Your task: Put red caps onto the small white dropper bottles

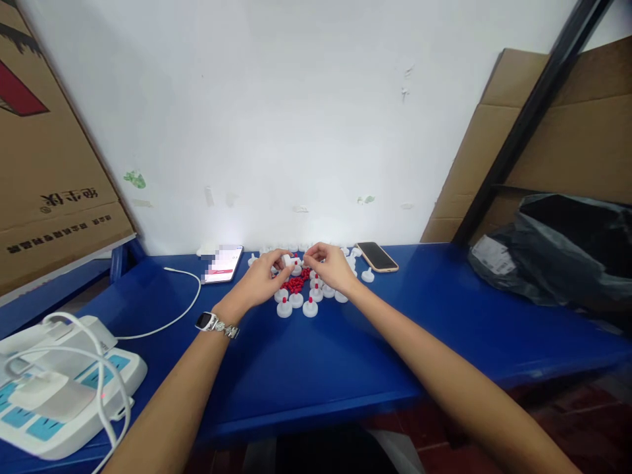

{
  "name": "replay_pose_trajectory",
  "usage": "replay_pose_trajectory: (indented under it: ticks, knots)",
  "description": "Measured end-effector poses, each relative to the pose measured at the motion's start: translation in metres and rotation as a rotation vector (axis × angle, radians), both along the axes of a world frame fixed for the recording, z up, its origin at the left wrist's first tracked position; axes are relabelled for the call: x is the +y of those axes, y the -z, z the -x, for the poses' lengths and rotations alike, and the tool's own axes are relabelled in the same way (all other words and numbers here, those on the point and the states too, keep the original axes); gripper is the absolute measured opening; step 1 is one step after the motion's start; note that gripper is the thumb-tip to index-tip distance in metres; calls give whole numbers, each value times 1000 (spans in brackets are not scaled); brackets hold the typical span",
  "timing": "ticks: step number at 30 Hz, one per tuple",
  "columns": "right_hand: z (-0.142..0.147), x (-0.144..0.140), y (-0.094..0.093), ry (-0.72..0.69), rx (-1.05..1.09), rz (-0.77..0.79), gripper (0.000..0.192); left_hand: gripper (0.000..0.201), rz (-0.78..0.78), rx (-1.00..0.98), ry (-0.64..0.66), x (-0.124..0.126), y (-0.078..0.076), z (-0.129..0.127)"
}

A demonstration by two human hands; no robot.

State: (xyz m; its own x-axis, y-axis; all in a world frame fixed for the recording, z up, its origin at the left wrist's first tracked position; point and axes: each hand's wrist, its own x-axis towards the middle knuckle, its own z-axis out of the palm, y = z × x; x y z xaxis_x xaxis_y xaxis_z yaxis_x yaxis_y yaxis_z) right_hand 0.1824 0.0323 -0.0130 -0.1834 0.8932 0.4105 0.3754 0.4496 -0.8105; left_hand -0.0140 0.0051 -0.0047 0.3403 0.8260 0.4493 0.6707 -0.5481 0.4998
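Observation:
My left hand holds a small white cap between thumb and fingertips, above a pile of small red pieces. My right hand reaches in from the right with its fingertips pinched close to that cap; whatever they pinch is too small to make out. Around the red pile stand several white caps with red tips, and plain white caps lie beside them. A watch sits on my left wrist.
On the blue table a lit phone with a white cable lies to the left and a dark phone to the right. A white power strip sits front left. A black plastic bag and cardboard stand at the right.

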Motion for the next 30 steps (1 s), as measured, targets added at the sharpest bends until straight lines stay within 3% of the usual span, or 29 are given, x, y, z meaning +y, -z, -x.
replay_pose_trajectory:
  ticks: [3, 11, 19, 30]
  knots:
    - [5, 1, -1, -35, 309, 131, 19, 39, 3, -3, 2, -2, -2, -3]
    - [14, -7, 0, -98, 601, 244, 25, 39, -20, -47, 20, -7, -6, -10]
    - [15, -9, -1, -86, 665, 241, 31, 37, -46, -64, 48, -7, -5, -13]
    - [20, -12, -1, -11, 622, 87, 29, 34, -132, -114, 67, -6, 3, -21]
